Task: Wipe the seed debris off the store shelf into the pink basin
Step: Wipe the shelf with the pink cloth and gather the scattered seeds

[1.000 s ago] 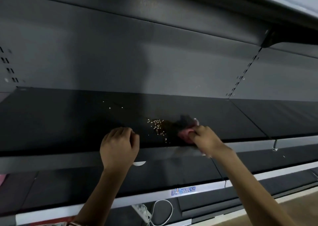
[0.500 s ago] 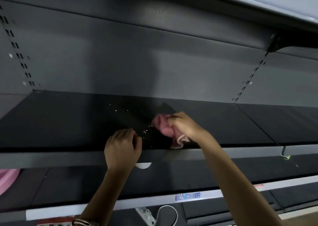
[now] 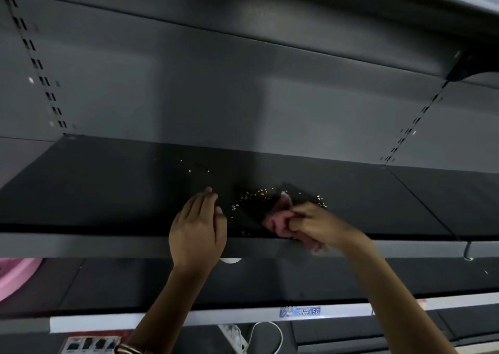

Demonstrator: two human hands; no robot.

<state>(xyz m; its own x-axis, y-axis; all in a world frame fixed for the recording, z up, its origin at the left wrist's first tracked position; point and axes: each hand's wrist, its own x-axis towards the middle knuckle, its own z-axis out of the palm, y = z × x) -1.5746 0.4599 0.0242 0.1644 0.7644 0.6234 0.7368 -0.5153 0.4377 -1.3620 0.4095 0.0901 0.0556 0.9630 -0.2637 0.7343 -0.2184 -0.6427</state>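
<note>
Store aisle: dark grey metal shelving is filling my view, with a back panel (image 3: 216, 92) and slotted uprights (image 3: 40, 70) running down on either side.

Shelf (image 3: 94, 191): a black, flat board with a grey front lip is stretching across in front of me at about hand level.

Seed debris (image 3: 251, 198): pale grains are lying scattered on the shelf between my two hands, thickest in an arc near the front; a few stray specks (image 3: 198, 168) are sitting farther back, and a small cluster (image 3: 320, 201) is lying just beyond my right hand.

Left hand (image 3: 198, 229): I am resting it over the front lip, fingers straight and laid together, fingertips (image 3: 209, 191) reaching onto the board just left of the seeds. It is holding nothing.

Right hand (image 3: 316, 224): I am curling my fingers round a pink cloth (image 3: 278, 220), bunched and pressed to the shelf near its front edge, just right of the main arc of seeds. This hand is blurred; a loose end of cloth is hanging over the lip below it.

Pink basin (image 3: 16, 275): it is sitting on the lower shelf at the far left, only part of its rim showing, well apart from the seeds and both hands.

Lower levels: a white price rail (image 3: 189, 317) is carrying a small blue label (image 3: 299, 311); under it a white power strip (image 3: 233, 334) and a looped white cable (image 3: 272, 337) are showing. Printed cards (image 3: 89, 344) are standing at the bottom left, beside a bangle (image 3: 129, 349) on my left wrist.
</note>
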